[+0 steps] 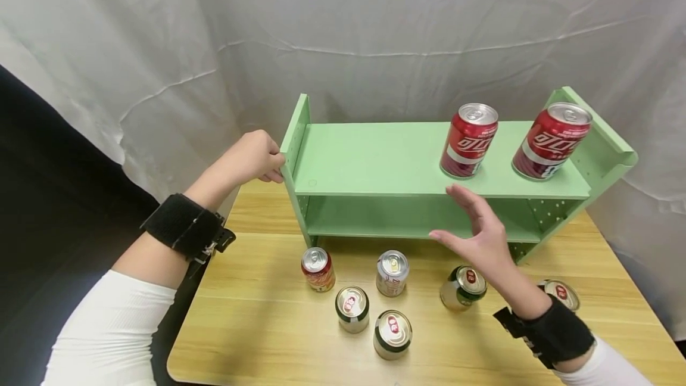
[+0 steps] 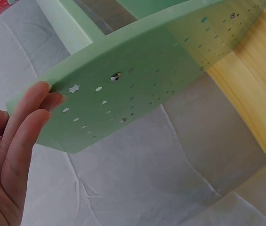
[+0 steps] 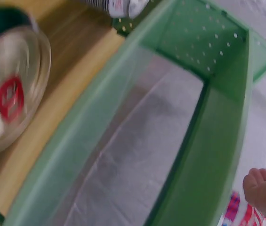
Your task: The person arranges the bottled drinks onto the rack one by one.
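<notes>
toward the right edge of the green shelf (image 1: 370, 153), the inner red can (image 1: 469, 140) and the outer red can (image 1: 553, 141) each show 可口 in large white characters (smaller print is illegible). on the worktop (image 1: 252, 314), nearest its front edge, a gold-lidded can (image 1: 393, 344) bears an unreadable red-and-white emblem.

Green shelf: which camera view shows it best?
The head view, which frames nearly the whole green shelf. The left wrist view shows mainly its left end panel; the right wrist view, only a cropped stretch.
</notes>
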### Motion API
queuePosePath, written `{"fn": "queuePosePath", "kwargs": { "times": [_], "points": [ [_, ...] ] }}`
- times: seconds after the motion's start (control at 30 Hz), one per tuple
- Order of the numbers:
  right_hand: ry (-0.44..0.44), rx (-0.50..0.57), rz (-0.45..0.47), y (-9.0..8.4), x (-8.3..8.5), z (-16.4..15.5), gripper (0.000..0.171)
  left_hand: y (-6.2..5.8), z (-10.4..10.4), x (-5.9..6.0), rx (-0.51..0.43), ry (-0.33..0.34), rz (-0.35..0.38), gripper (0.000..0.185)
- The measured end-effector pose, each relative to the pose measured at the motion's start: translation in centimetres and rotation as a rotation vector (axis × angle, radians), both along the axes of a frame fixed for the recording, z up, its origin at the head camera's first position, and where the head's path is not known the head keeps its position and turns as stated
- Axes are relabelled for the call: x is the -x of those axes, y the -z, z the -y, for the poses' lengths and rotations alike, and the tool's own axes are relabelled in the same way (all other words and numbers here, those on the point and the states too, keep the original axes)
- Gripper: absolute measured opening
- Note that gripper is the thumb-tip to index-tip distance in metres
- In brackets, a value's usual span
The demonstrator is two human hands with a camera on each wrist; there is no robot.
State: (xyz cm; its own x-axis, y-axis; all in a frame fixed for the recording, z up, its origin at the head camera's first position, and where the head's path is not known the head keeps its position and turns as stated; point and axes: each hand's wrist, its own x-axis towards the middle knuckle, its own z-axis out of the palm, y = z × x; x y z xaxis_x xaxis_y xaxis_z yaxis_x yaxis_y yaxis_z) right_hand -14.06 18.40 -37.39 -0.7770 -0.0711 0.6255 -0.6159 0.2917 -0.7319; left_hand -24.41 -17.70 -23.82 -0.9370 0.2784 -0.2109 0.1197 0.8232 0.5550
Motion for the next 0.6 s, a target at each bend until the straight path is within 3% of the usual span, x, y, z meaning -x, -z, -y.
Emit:
{"fn": "queuePosePath", "kwargs": {
  "times": [0.27, 0.43, 0.6],
  "points": [
    [-0.209, 0.005, -0.054, 2.2, 0.6, 3.2, 0.087, 0.0, -0.1, 0.0, 0.004, -0.019, 0.007, 0.026],
    [-0.188, -0.047, -0.072, 3.9, 0.9, 4.4, 0.083, -0.2, -0.2, 0.0, 0.006, -0.017, 0.000, 0.026],
    [-0.138, -0.065, -0.063, 6.6, 0.7, 4.9, 0.081, -0.1, -0.2, 0.0, 0.010, -0.006, 0.003, 0.026]
  ]
}}
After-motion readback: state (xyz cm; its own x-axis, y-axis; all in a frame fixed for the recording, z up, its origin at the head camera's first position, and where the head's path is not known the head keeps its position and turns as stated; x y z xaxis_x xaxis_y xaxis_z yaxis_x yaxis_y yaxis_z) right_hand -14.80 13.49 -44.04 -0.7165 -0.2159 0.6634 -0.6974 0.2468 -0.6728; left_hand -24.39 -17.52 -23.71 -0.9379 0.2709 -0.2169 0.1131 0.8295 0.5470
